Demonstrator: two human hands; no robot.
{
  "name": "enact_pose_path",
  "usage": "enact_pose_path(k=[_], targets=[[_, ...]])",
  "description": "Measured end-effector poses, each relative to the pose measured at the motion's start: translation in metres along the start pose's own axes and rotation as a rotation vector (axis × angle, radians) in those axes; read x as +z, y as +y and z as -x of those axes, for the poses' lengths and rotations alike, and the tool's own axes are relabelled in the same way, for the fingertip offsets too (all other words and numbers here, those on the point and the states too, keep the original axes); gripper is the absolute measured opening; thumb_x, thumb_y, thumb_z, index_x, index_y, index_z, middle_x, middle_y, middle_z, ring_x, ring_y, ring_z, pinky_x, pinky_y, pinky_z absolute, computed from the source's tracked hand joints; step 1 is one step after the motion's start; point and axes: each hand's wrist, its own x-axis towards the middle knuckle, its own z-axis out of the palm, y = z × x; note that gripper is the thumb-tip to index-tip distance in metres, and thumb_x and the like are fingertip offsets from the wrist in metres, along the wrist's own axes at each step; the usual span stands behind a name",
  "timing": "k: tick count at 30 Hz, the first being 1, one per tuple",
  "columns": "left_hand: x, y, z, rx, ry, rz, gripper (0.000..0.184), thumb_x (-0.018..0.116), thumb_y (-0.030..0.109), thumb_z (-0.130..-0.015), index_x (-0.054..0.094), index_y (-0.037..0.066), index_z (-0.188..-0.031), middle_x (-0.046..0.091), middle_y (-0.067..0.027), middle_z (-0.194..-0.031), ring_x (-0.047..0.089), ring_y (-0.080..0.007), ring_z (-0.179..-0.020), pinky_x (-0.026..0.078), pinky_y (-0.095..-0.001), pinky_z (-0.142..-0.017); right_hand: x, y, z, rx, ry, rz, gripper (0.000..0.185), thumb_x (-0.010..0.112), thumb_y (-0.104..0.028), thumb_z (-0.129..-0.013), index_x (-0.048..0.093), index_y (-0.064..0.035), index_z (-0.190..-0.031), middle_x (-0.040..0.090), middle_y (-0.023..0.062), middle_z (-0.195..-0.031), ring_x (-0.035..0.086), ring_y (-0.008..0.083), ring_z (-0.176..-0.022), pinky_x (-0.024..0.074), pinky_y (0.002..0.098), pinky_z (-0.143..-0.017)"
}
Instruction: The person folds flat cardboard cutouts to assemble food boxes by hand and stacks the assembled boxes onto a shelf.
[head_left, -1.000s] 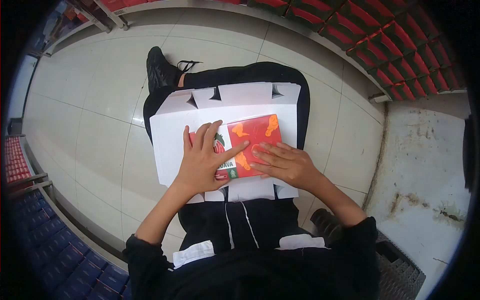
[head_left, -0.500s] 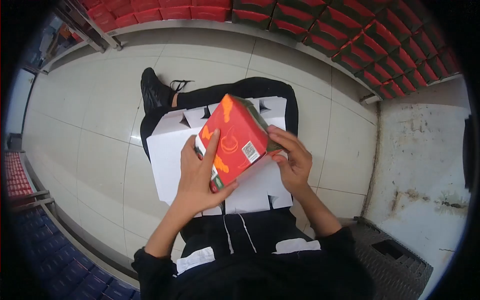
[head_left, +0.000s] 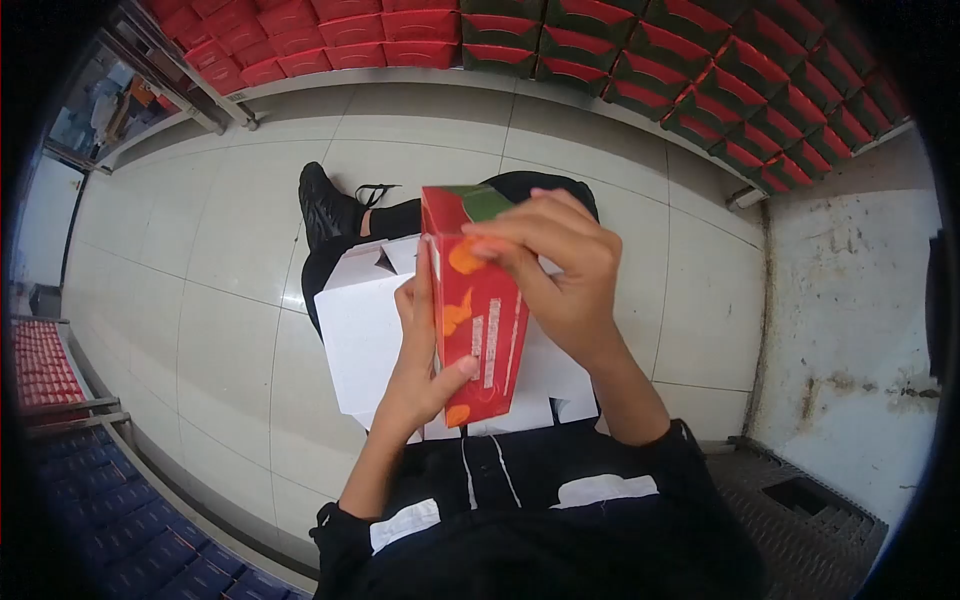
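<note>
Above my lap is a red cardboard box (head_left: 480,345) with orange patches, pale printing and a dark green part at its top. My left hand (head_left: 412,365) grips its left side, fingers along the edge and thumb across the lower face. At the upper right of the box, my right hand (head_left: 570,260) has its thumb and fingertips closed on the top edge; some fingertips are hidden. Beneath, a flat white cardboard sheet (head_left: 365,325) with notched edges and folded flaps lies across my legs.
Shelves ahead hold rows of red boxes (head_left: 355,35) and green-and-red boxes (head_left: 640,80). Dark blue boxes (head_left: 110,520) fill a rack at lower left, below small red-and-white packs (head_left: 50,365). A stained wall (head_left: 840,370) and a dark ribbed surface (head_left: 800,530) are at right.
The box has been turned more upright, showing a different printed face. My right hand has moved up from its lower right corner to its top edge. My left hand still holds the left side.
</note>
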Motion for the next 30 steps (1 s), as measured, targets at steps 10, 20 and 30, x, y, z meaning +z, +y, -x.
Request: enact_pose_path(k=[10,20,30], targets=[[-0.013,0.018,-0.011,-0.046,0.339,0.761,0.055,0.044,0.047,-0.087,0.045,0.002,-0.119,0.056,-0.013,-0.109,0.058,-0.0211,-0.096,0.047,-0.0335,-0.084,0.033,-0.013,0.048,-0.602,-0.145,0.362,0.03,0.06,-0.023,-0.083,0.062,-0.0125,-0.111,0.057,0.0005,-0.122,0.049,0.0146,-0.118,0.027,0.0441,-0.106],[-0.012,0.022,-0.021,-0.073,0.354,0.995,0.06,0.043,0.051,-0.084,0.045,0.002,-0.118,0.057,-0.0146,-0.104,0.06,-0.0219,-0.09,0.049,-0.0324,-0.081,0.025,-0.019,0.017,-0.764,-0.129,0.086,0.02,0.058,-0.01,-0.08,0.065,-0.0001,-0.097,0.061,0.014,-0.11,0.057,0.0217,-0.108,0.0442,0.0403,-0.095],[0.003,0.055,-0.011,0.114,0.346,1.078,0.068,0.033,0.058,-0.085,0.03,0.013,-0.135,0.041,-0.0125,-0.13,0.044,-0.0285,-0.118,0.039,-0.0446,-0.096,0.031,-0.021,0.027,-0.211,-0.026,0.064,0.099,0.076,-0.031,-0.061,0.021,-0.013,-0.141,0.023,0.0158,-0.144,0.029,0.031,-0.13,0.0268,0.0601,-0.098]])
